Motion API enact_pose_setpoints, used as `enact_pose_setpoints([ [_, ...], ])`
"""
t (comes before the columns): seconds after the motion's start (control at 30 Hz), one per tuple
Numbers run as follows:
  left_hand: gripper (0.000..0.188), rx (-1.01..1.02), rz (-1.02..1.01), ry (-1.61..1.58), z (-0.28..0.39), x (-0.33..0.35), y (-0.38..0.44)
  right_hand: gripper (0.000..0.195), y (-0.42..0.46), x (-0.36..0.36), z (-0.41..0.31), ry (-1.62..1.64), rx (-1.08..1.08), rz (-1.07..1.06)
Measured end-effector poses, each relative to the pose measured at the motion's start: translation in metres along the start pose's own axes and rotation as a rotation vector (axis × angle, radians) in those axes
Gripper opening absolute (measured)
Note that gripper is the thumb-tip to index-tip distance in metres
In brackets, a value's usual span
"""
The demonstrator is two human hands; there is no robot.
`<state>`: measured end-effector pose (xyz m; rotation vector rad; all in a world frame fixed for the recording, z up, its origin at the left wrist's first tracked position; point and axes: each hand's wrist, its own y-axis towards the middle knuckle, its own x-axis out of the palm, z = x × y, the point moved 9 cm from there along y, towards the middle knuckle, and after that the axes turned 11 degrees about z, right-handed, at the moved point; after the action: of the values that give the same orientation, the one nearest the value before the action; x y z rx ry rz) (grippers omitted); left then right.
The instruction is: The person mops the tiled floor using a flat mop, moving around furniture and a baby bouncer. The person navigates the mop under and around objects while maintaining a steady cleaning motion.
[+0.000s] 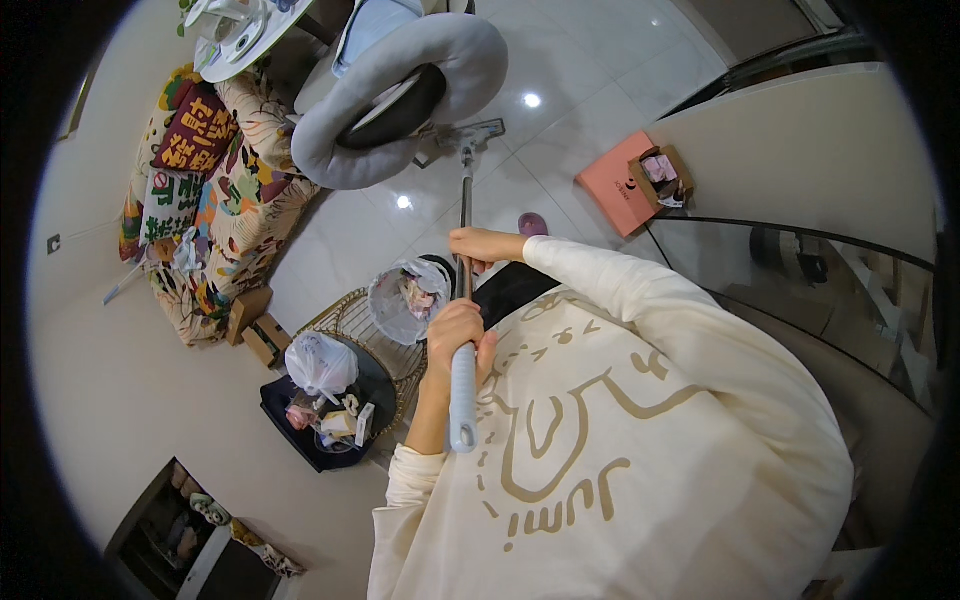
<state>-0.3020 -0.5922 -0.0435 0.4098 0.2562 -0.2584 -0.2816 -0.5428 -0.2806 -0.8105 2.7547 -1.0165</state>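
Observation:
A mop's metal pole (466, 201) with a pale blue grip (463, 390) runs forward from my body. My left hand (459, 334) is wrapped round the pole at the top of the grip. Farther down, my right hand (484, 247) closes round the bare metal. At the far end the flat grey mop head (472, 135) lies on the tiled floor beside a chair with a thick grey cushion (469, 67), which hides part of the floor there. A lined waste bin (382, 300) with rubbish inside stands just left of my hands.
At the left is a patterned sofa (251, 206) with cushions. A round side table (379, 382) holds a tied plastic bag (321, 364) and small items. Cardboard boxes (247, 311) stand near the sofa. On the right, a pink box (611, 184) and an open carton (679, 176) sit by a panel.

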Motion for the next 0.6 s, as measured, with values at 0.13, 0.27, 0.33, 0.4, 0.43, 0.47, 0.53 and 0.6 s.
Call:
enact_pose_setpoints([
  [0.13,0.021,-0.019,0.025,-0.009,0.022,0.011,-0.007,0.024,-0.023,0.01,0.016,-0.03,0.03,-0.115],
  [0.27,0.022,-0.092,-0.03,-0.018,0.052,0.007,-0.011,0.027,-0.058,0.033,0.02,0.003,0.064,-0.206],
  [0.33,0.023,-0.145,-0.036,-0.036,0.064,0.005,-0.01,0.026,-0.077,0.042,0.02,-0.01,0.105,-0.263],
  [0.4,0.021,-0.176,-0.041,-0.049,0.07,0.005,-0.014,0.028,-0.097,0.045,0.011,-0.014,0.107,-0.298],
  [0.43,0.021,-0.177,-0.03,-0.046,0.072,0.005,-0.015,0.029,-0.104,0.045,0.011,-0.014,0.14,-0.303],
  [0.47,0.021,-0.178,-0.021,-0.045,0.073,0.006,-0.015,0.028,-0.104,0.045,0.011,0.009,0.146,-0.307],
  [0.53,0.021,-0.169,0.006,-0.054,0.074,0.005,-0.013,0.026,-0.101,0.042,0.01,0.053,0.159,-0.305],
  [0.6,0.021,-0.154,0.041,-0.069,0.074,0.001,-0.005,0.022,-0.096,0.039,0.006,0.27,0.195,-0.182],
])
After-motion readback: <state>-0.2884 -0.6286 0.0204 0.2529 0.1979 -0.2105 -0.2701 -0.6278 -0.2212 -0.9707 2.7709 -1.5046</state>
